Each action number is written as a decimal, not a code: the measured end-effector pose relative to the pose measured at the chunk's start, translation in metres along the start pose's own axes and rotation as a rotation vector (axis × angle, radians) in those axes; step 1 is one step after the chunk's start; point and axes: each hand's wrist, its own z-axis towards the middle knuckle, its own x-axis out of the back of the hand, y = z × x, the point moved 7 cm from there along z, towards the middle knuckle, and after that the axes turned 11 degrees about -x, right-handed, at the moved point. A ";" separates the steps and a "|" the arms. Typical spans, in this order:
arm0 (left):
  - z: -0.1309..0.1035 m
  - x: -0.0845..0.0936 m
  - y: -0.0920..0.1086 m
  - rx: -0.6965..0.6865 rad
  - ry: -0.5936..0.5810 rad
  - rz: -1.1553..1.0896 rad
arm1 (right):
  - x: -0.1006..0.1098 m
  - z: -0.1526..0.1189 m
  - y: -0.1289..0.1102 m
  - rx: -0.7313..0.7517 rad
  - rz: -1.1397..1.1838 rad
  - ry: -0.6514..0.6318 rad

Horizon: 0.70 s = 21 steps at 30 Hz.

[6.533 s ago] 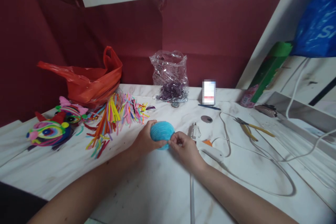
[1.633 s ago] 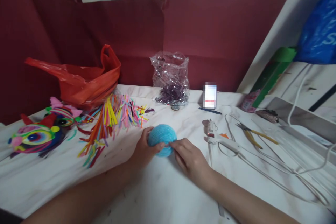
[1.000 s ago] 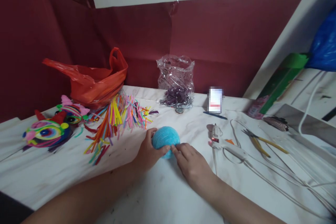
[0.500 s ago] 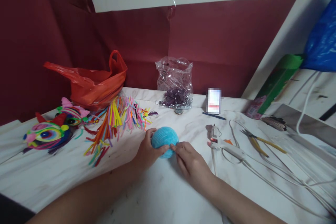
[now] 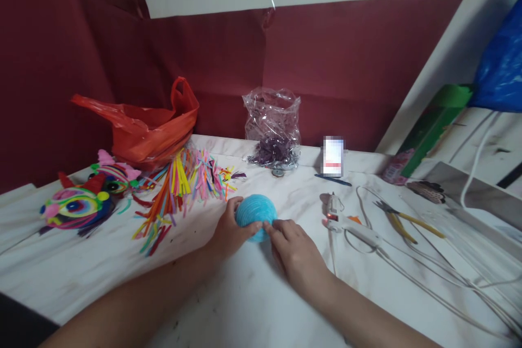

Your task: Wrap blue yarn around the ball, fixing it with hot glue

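Note:
A light-blue ball point(image 5: 256, 207), its surface ringed with fuzzy coils like wound pipe cleaner, is held just above the marbled table. My left hand point(image 5: 231, 235) wraps its left side, with the thumb across the front. Closed fingertips of my right hand point(image 5: 292, 244) press on the ball's lower right edge, close to the left thumb. Whether a strand end lies between those fingers is hidden. To the right of my right hand rests a white hot glue gun point(image 5: 354, 228) with a lit red switch.
Colourful pipe cleaners point(image 5: 179, 179) lie left, beside decorated fish-like figures point(image 5: 75, 207) and a red plastic bag point(image 5: 150, 130). Behind stands a clear bag point(image 5: 272, 130) with purple contents. Right are yellow-handled pliers point(image 5: 402, 223), cables, a pen point(image 5: 332, 180) and a blurred phone point(image 5: 333, 156).
Both hands and the ball have risen very slightly in the picture. The right fingers have shifted a little on the ball's edge, and the view has moved slightly.

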 end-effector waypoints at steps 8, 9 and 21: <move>0.004 0.002 -0.008 0.080 0.044 -0.159 | 0.008 0.002 0.024 -0.218 0.423 0.087; 0.004 0.002 -0.009 0.081 0.042 -0.172 | 0.008 0.002 0.025 -0.217 0.420 0.088; 0.008 -0.001 -0.015 0.015 -0.065 -0.222 | -0.002 0.000 0.034 -0.316 0.472 0.035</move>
